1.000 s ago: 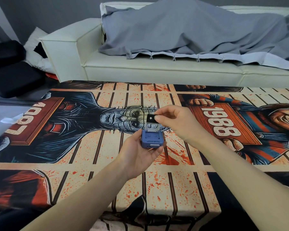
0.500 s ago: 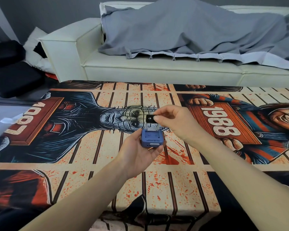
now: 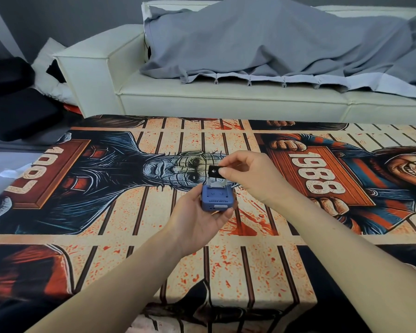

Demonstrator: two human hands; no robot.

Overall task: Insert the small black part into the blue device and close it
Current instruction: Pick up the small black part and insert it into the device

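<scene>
My left hand [image 3: 197,219] cradles a small blue device [image 3: 217,199] above the middle of the table. Its clear lid [image 3: 217,182] stands flipped up at the far side. My right hand [image 3: 247,175] pinches a small black part [image 3: 213,172] between thumb and fingertips, directly above the open lid. The part's lower edge is close to the lid's top; I cannot tell whether they touch. White lettering shows on the device's near face.
A table [image 3: 202,267] covered with a printed horror-poster cloth fills the foreground. Behind it stands a cream sofa [image 3: 226,102] draped with a grey blanket [image 3: 262,44]. Black cushions [image 3: 12,102] lie on the floor at the left.
Both hands have stayed almost where they were. The black part has dipped very slightly toward the open lid.
</scene>
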